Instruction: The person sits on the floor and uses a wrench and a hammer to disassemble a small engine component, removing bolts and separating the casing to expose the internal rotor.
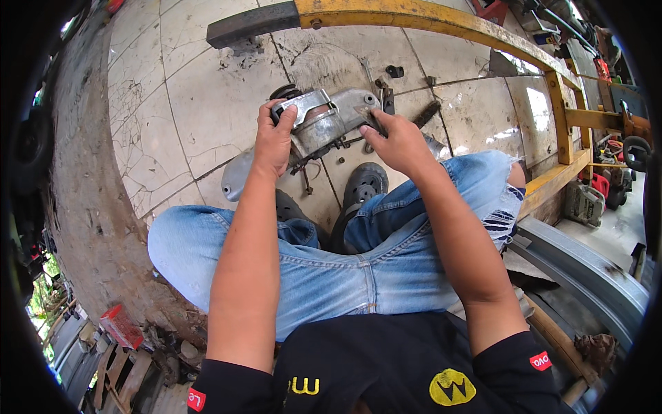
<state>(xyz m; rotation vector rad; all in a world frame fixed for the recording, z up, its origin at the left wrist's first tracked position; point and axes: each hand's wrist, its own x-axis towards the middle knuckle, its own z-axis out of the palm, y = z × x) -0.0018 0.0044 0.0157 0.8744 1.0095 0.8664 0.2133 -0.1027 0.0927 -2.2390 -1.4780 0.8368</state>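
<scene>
- The grey cast-metal housing (321, 131) sits just ahead of my feet, low over the tiled floor (200, 90), a silver bracket (312, 107) across its left part; I can't make out any lettering on it.
- My left hand (274, 141) is closed around its left end, thumb on the bracket, fingers mostly hidden.
- My right hand (398, 141) touches its right end, thumb and forefinger slightly spread; I can't tell how firmly it grips, as the other fingers are out of sight.
- A second grey metal cover (236, 176) shows left of my left wrist, partly hidden.
- Beyond the housing lie a spanner (366, 67) and a dark-bristled brush (427, 114).
- My left shoe is half covered by my forearm; the right clog (365, 185) shows better.
- White lettering marks my red sleeve tag (541, 361); a yellow emblem (453, 386) is on my black shirt (379, 345).
- Cracked tiles give room leftward; a yellow metal frame (414, 14) bounds the far and right sides.
- The dark fisheye rim cuts off the outer clutter.
</scene>
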